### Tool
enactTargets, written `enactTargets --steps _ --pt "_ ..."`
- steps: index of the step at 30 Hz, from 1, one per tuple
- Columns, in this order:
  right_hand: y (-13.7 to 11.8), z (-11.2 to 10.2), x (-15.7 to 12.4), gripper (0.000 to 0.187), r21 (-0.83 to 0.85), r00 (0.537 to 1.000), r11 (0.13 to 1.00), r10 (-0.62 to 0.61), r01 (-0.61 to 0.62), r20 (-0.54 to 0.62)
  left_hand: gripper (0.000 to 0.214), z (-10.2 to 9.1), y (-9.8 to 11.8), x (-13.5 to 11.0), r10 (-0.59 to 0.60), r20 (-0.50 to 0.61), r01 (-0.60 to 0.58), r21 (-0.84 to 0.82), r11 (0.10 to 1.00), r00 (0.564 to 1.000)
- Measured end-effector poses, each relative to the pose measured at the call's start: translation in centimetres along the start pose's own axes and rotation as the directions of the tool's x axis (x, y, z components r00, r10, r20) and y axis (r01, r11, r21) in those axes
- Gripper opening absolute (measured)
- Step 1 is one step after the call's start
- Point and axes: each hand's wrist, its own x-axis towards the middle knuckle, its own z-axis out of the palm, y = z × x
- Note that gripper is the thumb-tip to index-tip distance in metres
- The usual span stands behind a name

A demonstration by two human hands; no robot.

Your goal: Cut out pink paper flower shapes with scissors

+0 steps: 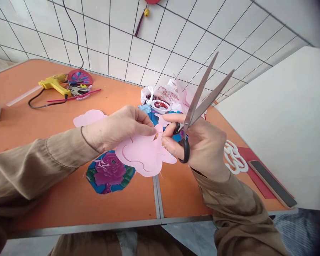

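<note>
My left hand [122,128] pinches the upper edge of a pink paper cutout [141,153] with a wavy outline and a drawn curved line. My right hand [205,145] is closed round the black handles of a pair of scissors [197,103], whose parted blades point up and away from the paper. The fingertips of that hand are close to the paper's right side; whether they grip it I cannot tell. Below the paper lies a blue fabric piece [110,172] with a magenta flower and a few thin pink scraps on it. Another pink paper piece [89,117] lies behind my left wrist.
A yellow glue gun [54,84] with its cord, keys [78,90] and a pink stick [90,93] lie at the back left. Plastic bags [162,97] of supplies stand against the tiled wall. White cutout shapes [234,158] and a phone [272,183] on red sheets are at right.
</note>
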Motion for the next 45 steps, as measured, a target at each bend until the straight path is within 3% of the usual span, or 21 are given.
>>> enactTargets --steps 3,6,7,9,11,15,17,18,20,22,23,25,26,28,31,39,45 --pt "0.0 -1.3 0.1 0.035 0.026 0.995 0.999 -0.044 0.042 0.086 0.009 -0.3 0.2 0.0 -0.003 -0.007 0.003 -0.001 1.0 1.0" --pt "0.1 -3.1 0.5 0.029 0.041 0.977 0.999 -0.008 -0.001 0.212 0.009 -0.7 0.4 0.1 -0.003 -0.012 0.003 -0.015 1.0 1.0" --pt "0.1 -3.7 0.7 0.031 0.079 0.96 0.994 0.046 -0.071 0.276 0.009 -0.9 0.4 0.1 0.0 -0.027 -0.001 -0.021 1.0 1.0" --pt "0.2 -4.5 1.0 0.045 0.197 0.876 0.952 0.119 -0.235 0.467 0.009 -1.3 0.6 0.2 0.013 -0.07 -0.016 -0.035 0.999 0.997" --pt "0.4 -5.0 1.2 0.05 0.265 0.814 0.902 0.143 -0.342 0.563 0.011 -1.8 0.9 0.2 0.036 -0.121 -0.041 -0.038 0.998 0.992" --pt "1.0 -5.3 1.4 0.052 0.235 0.745 0.873 0.193 -0.428 0.639 0.012 -2.6 1.6 0.1 0.07 -0.154 -0.078 -0.052 0.996 0.986" --pt "1.1 -5.3 1.3 0.055 0.217 0.745 0.877 0.208 -0.429 0.634 0.013 -2.9 1.9 0.0 0.069 -0.15 -0.082 -0.076 0.994 0.986" --pt "1.2 -5.2 1.3 0.054 0.203 0.767 0.892 0.21 -0.405 0.606 0.013 -3.0 2.0 -0.1 0.069 -0.154 -0.083 -0.085 0.993 0.986" --pt "1.1 -4.9 1.2 0.042 0.116 0.852 0.954 0.189 -0.278 0.488 0.014 -3.1 2.2 -0.2 0.067 -0.162 -0.083 -0.098 0.992 0.985" --pt "1.2 -4.5 1.2 0.034 -0.089 0.958 0.996 0.029 -0.004 0.284 0.013 -3.1 2.2 -0.3 0.063 -0.147 -0.081 -0.119 0.99 0.987" --pt "1.3 -4.3 1.3 0.039 -0.216 0.966 0.956 -0.151 0.197 0.212 0.013 -3.2 2.2 -0.4 0.06 -0.129 -0.077 -0.133 0.988 0.99" --pt "1.7 -4.1 1.7 0.047 -0.443 0.879 0.762 -0.446 0.472 0.17 0.011 -3.3 2.2 -0.4 0.058 -0.087 -0.071 -0.153 0.986 0.995" --pt "1.8 -4.1 1.9 0.048 -0.538 0.834 0.654 -0.516 0.532 0.196 0.01 -3.3 2.2 -0.4 0.057 -0.071 -0.067 -0.156 0.985 0.996" --pt "2.1 -4.3 2.2 0.044 -0.678 0.793 0.484 -0.555 0.553 0.251 0.011 -3.4 2.2 -0.4 0.055 -0.06 -0.064 -0.155 0.986 0.997" --pt "2.2 -4.7 2.4 0.035 -0.784 0.783 0.339 -0.555 0.52 0.28 0.012 -3.5 2.3 -0.5 0.053 -0.06 -0.061 -0.15 0.987 0.997" --pt "2.7 -5.1 2.5 0.047 -0.82 0.756 0.237 -0.573 0.521 0.315 0.011 -3.5 2.4 -0.6 0.035 -0.051 -0.042 -0.156 0.987 0.998" --pt "3.0 -5.2 2.4 0.044 -0.856 0.814 0.205 -0.472 0.475 0.339 0.011 -3.5 2.5 -0.6 0.043 0.007 -0.041 -0.214 0.976 0.999"
